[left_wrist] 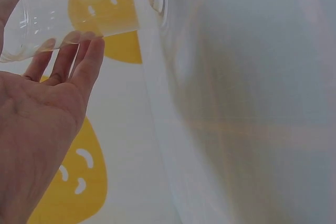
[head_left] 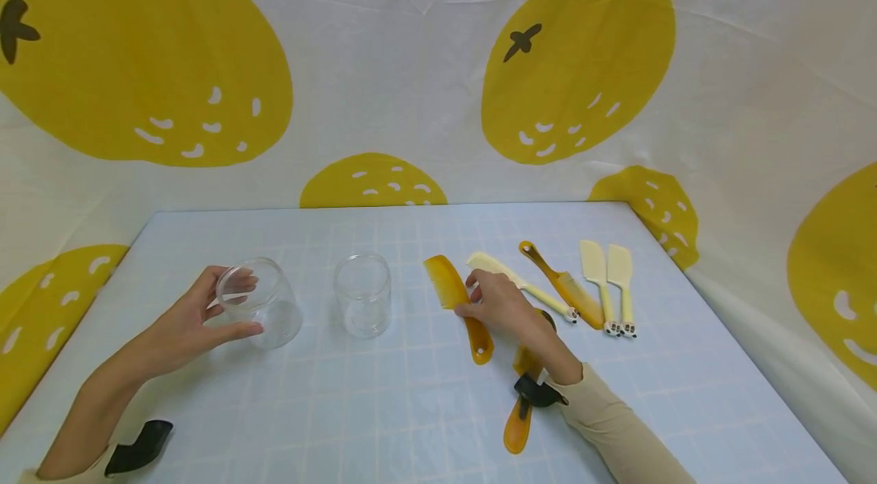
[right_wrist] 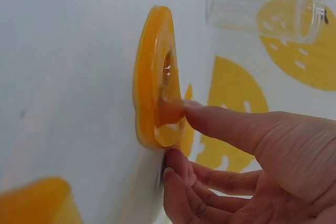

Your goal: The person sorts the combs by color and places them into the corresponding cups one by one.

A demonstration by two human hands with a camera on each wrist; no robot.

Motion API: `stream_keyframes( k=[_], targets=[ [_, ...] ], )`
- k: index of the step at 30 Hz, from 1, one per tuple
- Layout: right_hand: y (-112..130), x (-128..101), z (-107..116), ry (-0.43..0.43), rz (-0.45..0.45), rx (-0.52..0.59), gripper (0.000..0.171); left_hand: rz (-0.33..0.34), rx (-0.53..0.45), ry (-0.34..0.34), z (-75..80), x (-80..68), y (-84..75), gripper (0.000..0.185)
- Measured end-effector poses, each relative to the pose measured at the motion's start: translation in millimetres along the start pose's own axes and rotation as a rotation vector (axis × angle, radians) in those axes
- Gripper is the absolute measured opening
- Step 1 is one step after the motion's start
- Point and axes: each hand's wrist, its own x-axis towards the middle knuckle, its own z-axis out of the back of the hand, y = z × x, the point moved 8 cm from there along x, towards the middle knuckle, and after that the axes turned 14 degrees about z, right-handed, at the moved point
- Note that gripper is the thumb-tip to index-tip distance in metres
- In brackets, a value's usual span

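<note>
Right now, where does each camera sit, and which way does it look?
Head: on the person's head, facing forward-down at the pale-blue checked table; left hand, right hand, forearms show.
Left wrist: on that wrist, facing the clear glass-like cup; palm, fingers show.
Right wrist: on that wrist, facing an orange plastic comb; thumb, fingers show.
Head and left wrist both show that cup.

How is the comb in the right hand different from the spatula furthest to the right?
The comb is amber; the spatula is cream, with a small black-and-white animal-like end.
The comb has teeth along one edge; the spatula has a flat, toothless blade.
The right hand pinches the comb; the spatula lies untouched on the table.
Both have a handle.
</note>
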Motion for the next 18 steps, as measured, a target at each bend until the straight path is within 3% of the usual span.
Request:
stream_keyframes(
  k=[18],
  targets=[
    [6.0,-4.4,2.3,0.012,-0.01,-0.073,0.029,-0.025,-0.008,-0.004,-0.8,0.0,-0.5,0.062]
  ],
)
